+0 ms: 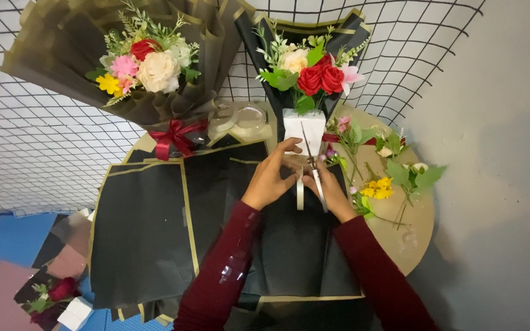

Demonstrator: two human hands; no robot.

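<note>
My left hand (272, 178) rests on the black wrapping paper (148, 233) and pinches near the base of a small bouquet (311, 73) of red and cream roses with a white wrapped stem. My right hand (332, 195) holds a pair of scissors (311, 160), blades pointing up toward the white stem wrap (303, 129). A roll of clear tape (300, 189) hangs between my two hands. Both sleeves are dark red.
A finished large bouquet (148, 61) in olive-black paper with a red bow leans at the back left. Tape rolls (240, 116) sit behind the paper. Loose flowers and leaves (387, 178) lie on the round table's right side (421, 227). Wire grid wall behind.
</note>
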